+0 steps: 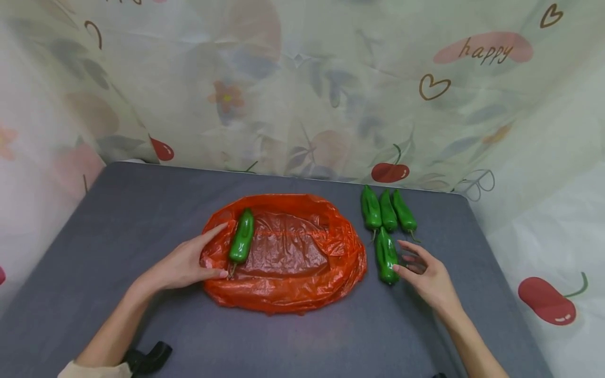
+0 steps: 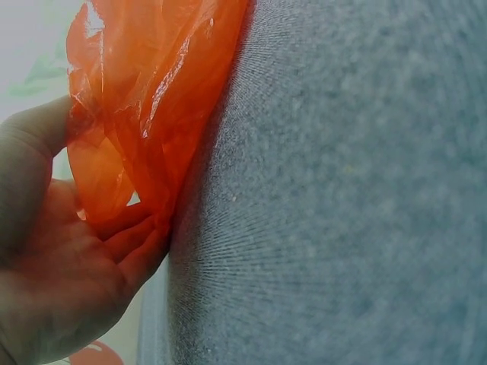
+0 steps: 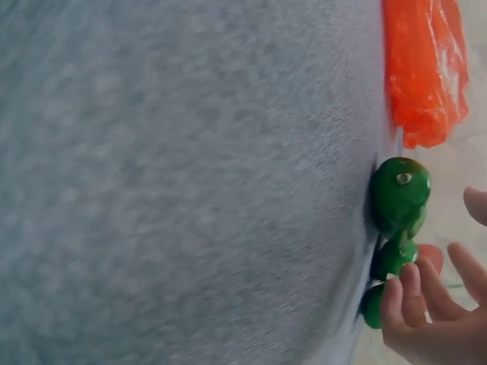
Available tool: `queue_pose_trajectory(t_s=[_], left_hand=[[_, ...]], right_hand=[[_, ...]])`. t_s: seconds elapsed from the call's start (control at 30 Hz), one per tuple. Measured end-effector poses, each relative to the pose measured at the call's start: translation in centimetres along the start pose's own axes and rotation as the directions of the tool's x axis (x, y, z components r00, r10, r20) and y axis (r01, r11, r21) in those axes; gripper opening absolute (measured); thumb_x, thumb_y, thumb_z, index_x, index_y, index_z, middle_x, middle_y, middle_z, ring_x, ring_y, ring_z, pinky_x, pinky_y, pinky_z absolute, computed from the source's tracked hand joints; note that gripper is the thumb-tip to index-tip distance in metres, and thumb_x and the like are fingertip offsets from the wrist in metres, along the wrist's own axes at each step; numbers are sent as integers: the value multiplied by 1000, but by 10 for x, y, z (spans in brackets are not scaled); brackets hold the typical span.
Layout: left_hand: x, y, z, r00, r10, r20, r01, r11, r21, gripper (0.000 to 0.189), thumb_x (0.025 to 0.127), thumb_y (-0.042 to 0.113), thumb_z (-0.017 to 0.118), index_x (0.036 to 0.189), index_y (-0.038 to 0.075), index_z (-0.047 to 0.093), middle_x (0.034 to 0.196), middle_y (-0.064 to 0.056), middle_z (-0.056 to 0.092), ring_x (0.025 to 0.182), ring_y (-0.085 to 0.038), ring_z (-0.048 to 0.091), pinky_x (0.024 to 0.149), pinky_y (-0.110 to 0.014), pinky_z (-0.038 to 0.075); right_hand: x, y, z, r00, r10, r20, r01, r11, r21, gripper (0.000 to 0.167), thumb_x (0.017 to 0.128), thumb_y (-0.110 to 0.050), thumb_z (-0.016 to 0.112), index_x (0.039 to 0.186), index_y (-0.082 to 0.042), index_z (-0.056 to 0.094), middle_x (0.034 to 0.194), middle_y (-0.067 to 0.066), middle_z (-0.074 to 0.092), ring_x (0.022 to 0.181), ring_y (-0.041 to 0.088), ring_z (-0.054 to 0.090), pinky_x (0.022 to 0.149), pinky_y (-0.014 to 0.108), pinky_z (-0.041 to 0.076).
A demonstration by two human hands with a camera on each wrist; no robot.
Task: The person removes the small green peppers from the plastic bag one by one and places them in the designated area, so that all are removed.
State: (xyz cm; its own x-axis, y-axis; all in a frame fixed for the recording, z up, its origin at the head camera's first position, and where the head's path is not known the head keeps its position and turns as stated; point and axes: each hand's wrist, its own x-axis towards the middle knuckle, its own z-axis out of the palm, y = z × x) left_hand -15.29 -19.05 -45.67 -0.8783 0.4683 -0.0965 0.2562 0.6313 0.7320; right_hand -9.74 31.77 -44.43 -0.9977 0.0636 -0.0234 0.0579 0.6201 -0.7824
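An orange-red plastic bag (image 1: 288,291) lies spread on the table, its rim rolled into a low oval wall. Inside it, against the left side, rests one green pepper (image 1: 242,236), stem toward me. My left hand (image 1: 184,262) holds the bag's left rim, thumb and index finger over the edge; in the left wrist view the plastic (image 2: 160,99) partly covers its fingers. To the right of the bag lies another green pepper (image 1: 386,257). My right hand (image 1: 427,275) is beside that pepper, fingers spread and loosely bent, thumb tip right at its side.
Behind the nearer pepper, three more green peppers, including the rightmost pepper (image 1: 404,211), lie side by side near the back edge. The table (image 1: 302,346) has a grey cloth cover. A printed curtain (image 1: 293,105) hangs behind it. A black object (image 1: 148,359) is by my left forearm.
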Motion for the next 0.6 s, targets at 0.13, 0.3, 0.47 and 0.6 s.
queue_pose_trajectory(t_s=[0.13, 0.3, 0.47, 0.6], left_hand=[[0, -1, 0, 1000, 4, -1, -4, 1000, 1, 101, 80, 41, 83, 158, 12, 25, 148, -25, 42, 130, -43, 46, 99, -61, 41], [1, -2, 0, 1000, 11, -7, -11, 1000, 18, 101, 80, 42, 83, 158, 13, 25, 148, -24, 42, 129, -41, 47, 99, -61, 42], [2, -3, 3, 1000, 15, -8, -15, 1000, 22, 101, 80, 44, 82, 159, 15, 25, 149, -22, 42, 130, -41, 47, 100, -60, 41], [2, -4, 3, 1000, 22, -17, -22, 1000, 20, 100, 80, 42, 83, 158, 15, 26, 150, -22, 41, 132, -41, 45, 101, -61, 40]], right_hand=[[1, -7, 1, 996, -69, -54, 71, 997, 36, 56, 91, -19, 75, 142, -10, 54, 142, 11, 53, 119, 33, 57, 83, 13, 48], [2, -20, 7, 991, -111, -67, 121, 980, 157, 52, 92, -17, 73, 141, -8, 55, 139, 16, 55, 116, 29, 58, 85, 16, 50], [4, -38, 16, 988, -151, -39, 156, 948, 276, 51, 92, -12, 72, 140, -4, 54, 136, 18, 56, 113, 26, 59, 87, 19, 51], [7, -51, 25, 982, -189, -2, 180, 930, 321, 50, 93, -11, 71, 140, -6, 54, 134, 15, 57, 113, 28, 59, 87, 22, 52]])
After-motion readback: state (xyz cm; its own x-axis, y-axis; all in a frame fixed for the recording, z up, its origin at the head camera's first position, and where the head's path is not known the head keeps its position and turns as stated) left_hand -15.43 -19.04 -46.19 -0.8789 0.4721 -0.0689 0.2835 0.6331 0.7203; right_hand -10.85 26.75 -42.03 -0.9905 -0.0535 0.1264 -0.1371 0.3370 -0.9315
